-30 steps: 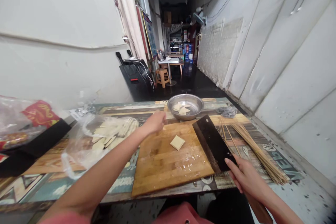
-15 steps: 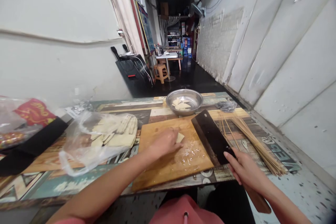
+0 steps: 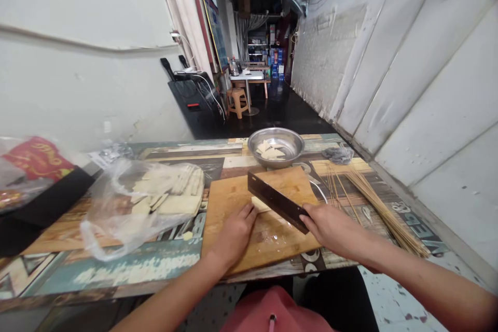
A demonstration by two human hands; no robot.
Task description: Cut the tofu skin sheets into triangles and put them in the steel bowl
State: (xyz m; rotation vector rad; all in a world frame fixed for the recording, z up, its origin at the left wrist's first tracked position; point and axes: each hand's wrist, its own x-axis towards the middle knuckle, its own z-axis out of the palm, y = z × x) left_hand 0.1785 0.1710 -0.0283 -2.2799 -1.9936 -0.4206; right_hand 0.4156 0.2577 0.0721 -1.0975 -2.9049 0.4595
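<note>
A wooden cutting board [image 3: 241, 194] lies on the patterned table. My left hand [image 3: 232, 233] rests on the board, fingertips pressing a pale square slice [image 3: 260, 203] flat. My right hand [image 3: 330, 225] is closed on the handle of a dark cleaver [image 3: 277, 201], whose blade stands edge-down over the slice, right beside my left fingers. Beyond the board sits a metal bowl [image 3: 290, 140] holding several cut pale pieces.
A clear plastic bag [image 3: 116, 218] with several pale slices lies left of the board. A bundle of bamboo skewers [image 3: 373, 202] lies to the right, with a grey cloth [image 3: 337, 154] behind it. A red-printed bag [image 3: 35, 158] and a black object sit far left.
My right hand lifted the cleaver off the board's right side and brought it over the slice. My left hand came back from the bowl and settled on the slice.
</note>
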